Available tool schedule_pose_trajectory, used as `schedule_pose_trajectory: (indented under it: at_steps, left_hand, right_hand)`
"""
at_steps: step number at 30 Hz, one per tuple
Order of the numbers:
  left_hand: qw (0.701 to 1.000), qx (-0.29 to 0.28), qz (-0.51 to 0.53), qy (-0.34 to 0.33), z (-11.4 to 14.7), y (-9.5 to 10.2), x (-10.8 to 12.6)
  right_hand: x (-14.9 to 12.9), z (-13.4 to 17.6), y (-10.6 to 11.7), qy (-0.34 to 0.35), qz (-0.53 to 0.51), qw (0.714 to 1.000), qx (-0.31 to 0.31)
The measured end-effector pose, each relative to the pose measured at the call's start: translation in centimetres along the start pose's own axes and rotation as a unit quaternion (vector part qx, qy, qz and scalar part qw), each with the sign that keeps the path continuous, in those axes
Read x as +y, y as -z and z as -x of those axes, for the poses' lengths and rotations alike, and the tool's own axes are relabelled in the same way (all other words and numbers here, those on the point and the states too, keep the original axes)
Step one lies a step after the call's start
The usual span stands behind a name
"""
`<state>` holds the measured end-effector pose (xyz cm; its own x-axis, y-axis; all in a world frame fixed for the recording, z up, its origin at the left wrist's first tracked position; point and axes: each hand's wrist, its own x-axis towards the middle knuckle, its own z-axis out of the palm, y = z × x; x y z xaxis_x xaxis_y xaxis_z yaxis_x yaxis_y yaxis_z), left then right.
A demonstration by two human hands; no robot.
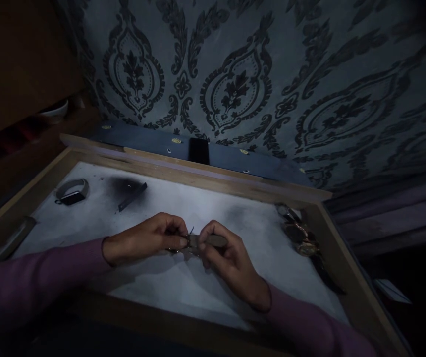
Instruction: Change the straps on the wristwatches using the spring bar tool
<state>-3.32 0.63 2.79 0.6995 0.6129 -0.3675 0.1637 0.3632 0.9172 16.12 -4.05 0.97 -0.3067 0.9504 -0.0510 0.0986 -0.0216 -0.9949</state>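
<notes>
Over the white-lined drawer, my left hand (164, 235) pinches one end of a grey-brown watch strap (194, 243) between thumb and fingers. Opposite it, my right hand (228, 258) is closed on the strap's other end, part of which sticks out past the fingers. Small shiny bits show under my left fingertips, too dim to make out. A thin dark pin-like piece (191, 230) points up between the two hands. Most of what lies inside both grips is hidden by the fingers.
A smartwatch with a light band (72, 192) lies at the drawer's left, near a dark flat strip (133, 197). Several watches (305, 243) lie along the right side. Wooden walls (198, 178) frame the drawer. A black phone (198, 150) rests beyond the back wall.
</notes>
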Motion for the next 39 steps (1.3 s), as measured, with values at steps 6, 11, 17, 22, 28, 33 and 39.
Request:
schedule_pose_trajectory:
  at_steps: [6, 11, 17, 22, 28, 33, 39]
  left_hand:
    - [1.0, -0.016, 0.015, -0.017, -0.2, 0.6, -0.2]
    - [0.997, -0.028, 0.066, -0.012, -0.4, 0.2, -0.2]
    - [0.995, -0.005, 0.098, -0.012, -0.5, -0.4, -0.4]
    - [0.997, 0.01, 0.08, -0.017, -0.7, -0.5, -0.8]
    - [0.991, 0.01, 0.129, -0.032, -0.8, -0.7, -0.8]
    - [0.985, -0.012, 0.165, -0.049, -0.7, -0.6, -1.1]
    - [0.987, -0.012, 0.149, -0.057, -1.0, -0.3, -1.4]
  right_hand:
    - [0.3, -0.6, 0.3, -0.024, -0.084, 0.996, -0.006]
    - [0.1, -0.6, 0.4, -0.042, -0.116, 0.992, -0.018]
    - [-0.2, -0.5, 0.2, -0.043, -0.122, 0.991, -0.032]
    - [-0.5, -0.3, 0.0, -0.053, -0.136, 0.989, -0.04]
    - [-0.7, -0.3, 0.0, -0.035, -0.15, 0.988, -0.034]
    - [-0.6, -0.3, 0.5, -0.028, -0.145, 0.988, -0.033]
    - [0.0, -0.5, 0.8, -0.026, -0.152, 0.987, -0.04]
